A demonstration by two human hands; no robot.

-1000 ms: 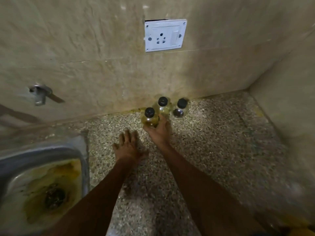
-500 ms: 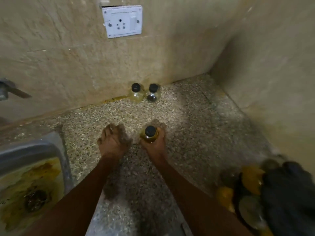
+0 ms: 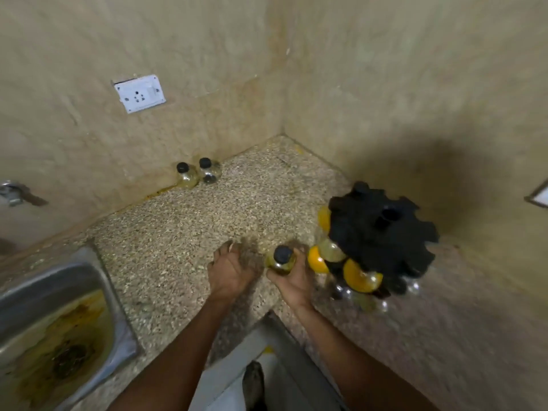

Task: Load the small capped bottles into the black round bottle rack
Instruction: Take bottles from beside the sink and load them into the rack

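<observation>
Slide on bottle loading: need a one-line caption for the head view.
Right hand carries a capped bottle toward the black round bottle rack; left hand rests on the counter.

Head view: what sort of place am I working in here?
Likely a home kitchen corner: a speckled stone counter with a stained steel sink set in it, tiled walls, a wall socket, and a tap above the sink.

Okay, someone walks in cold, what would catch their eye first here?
Likely the black round rack on the right of the speckled counter, yellow-filled bottles slotted round its side. Just left of it, the right hand holds a black-capped bottle. Two more bottles stand against the back wall.
</observation>
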